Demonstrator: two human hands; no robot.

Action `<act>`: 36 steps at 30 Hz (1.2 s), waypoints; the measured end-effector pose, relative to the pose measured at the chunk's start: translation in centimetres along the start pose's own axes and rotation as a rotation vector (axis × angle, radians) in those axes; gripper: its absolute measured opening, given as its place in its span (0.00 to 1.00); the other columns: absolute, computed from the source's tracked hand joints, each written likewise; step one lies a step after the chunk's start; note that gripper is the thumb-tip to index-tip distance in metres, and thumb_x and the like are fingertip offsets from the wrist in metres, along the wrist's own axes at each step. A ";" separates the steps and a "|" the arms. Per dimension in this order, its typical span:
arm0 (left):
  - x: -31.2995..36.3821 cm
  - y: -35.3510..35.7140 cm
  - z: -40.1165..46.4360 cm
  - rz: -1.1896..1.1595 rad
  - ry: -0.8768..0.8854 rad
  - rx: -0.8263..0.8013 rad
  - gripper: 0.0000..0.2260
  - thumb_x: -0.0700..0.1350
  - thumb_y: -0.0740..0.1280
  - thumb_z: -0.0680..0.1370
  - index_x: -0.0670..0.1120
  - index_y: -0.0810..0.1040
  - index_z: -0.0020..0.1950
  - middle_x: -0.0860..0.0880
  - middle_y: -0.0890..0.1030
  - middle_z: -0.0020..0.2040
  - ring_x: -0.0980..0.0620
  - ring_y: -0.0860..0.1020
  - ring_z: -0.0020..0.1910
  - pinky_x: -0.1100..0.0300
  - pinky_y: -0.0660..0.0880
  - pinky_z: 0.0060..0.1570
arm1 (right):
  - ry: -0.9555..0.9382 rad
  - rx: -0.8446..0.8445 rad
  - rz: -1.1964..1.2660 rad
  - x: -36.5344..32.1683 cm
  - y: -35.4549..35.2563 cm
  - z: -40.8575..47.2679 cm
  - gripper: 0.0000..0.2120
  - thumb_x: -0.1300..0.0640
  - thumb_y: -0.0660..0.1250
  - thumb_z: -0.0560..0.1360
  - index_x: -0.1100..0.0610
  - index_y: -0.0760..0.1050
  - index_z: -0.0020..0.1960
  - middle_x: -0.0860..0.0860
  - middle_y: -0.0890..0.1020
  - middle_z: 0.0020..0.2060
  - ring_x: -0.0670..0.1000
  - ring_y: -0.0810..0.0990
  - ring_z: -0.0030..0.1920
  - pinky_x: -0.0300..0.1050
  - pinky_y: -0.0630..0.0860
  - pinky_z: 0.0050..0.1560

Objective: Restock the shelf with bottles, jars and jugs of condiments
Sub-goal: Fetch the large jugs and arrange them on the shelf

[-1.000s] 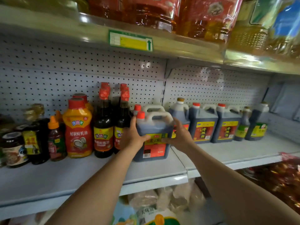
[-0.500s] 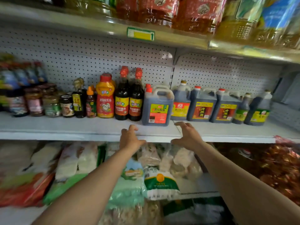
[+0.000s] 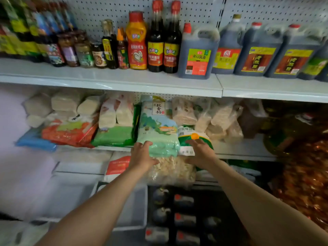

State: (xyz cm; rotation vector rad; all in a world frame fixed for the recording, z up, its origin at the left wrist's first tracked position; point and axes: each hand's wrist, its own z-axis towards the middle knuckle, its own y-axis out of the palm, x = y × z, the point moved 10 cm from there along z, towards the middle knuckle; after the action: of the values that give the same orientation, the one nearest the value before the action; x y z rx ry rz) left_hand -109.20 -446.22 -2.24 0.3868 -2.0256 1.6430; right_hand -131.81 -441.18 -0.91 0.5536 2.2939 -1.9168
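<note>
On the upper shelf (image 3: 110, 80) I see the dark soy jug (image 3: 197, 52) w/ red cap standing upright, long axis vertical, green-and-red label facing me, just right of two tall red-capped bottles (image 3: 165, 38). More dark jugs (image 3: 276, 50) line up to its right. Below, a crate (image 3: 177, 217) holds dark red-capped jugs lying flat. My left hand (image 3: 142, 157) & right hand (image 3: 200, 153) hang in front of the rice bags (image 3: 158, 128); fingers spread loose, gripping nothing.

Two bare forearms, no sleeves visible; left hand (image 3: 142, 157), right hand (image 3: 201, 153) ungloved, no rings or watch seen.
</note>
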 end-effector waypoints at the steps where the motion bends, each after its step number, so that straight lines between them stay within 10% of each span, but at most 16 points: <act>1: -1.0 1.2 0.0 -0.003 -0.009 -0.021 0.33 0.52 0.79 0.69 0.52 0.70 0.71 0.44 0.69 0.66 0.44 0.69 0.65 0.56 0.67 0.63 | 0.014 -0.025 -0.002 0.3 1.6 0.2 0.41 0.45 0.78 0.69 0.49 0.64 0.76 0.56 0.70 0.70 0.59 0.71 0.68 0.49 0.70 0.65; 15: -18.9 24.3 0.4 0.031 -0.130 -0.316 0.33 0.51 0.78 0.71 0.49 0.69 0.72 0.41 0.71 0.68 0.41 0.68 0.67 0.51 0.68 0.66 | 0.165 -0.369 0.128 7.6 32.9 1.2 0.36 0.47 0.74 0.74 0.50 0.62 0.77 0.55 0.64 0.74 0.58 0.68 0.72 0.52 0.69 0.70; 27: -36.3 47.4 -1.9 -0.133 -0.356 -0.513 0.36 0.51 0.79 0.70 0.46 0.69 0.75 0.42 0.73 0.71 0.43 0.72 0.69 0.57 0.67 0.64 | 0.486 -0.415 0.512 13.8 60.2 -0.8 0.35 0.43 0.72 0.75 0.49 0.62 0.78 0.53 0.69 0.73 0.57 0.71 0.71 0.55 0.70 0.70; 36: -44.9 60.1 -2.5 -0.392 -0.534 -0.620 0.41 0.50 0.78 0.70 0.53 0.61 0.78 0.46 0.68 0.75 0.44 0.68 0.73 0.43 0.67 0.71 | 0.533 -0.357 0.717 16.2 72.7 -0.1 0.27 0.51 0.72 0.77 0.48 0.69 0.73 0.49 0.72 0.70 0.51 0.69 0.70 0.47 0.69 0.68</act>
State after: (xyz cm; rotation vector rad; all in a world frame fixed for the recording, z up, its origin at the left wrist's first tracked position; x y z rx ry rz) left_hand -102.04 -433.93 -75.91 0.9825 -2.4932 0.6630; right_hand -122.32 -427.47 -73.48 1.6964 2.1471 -1.0780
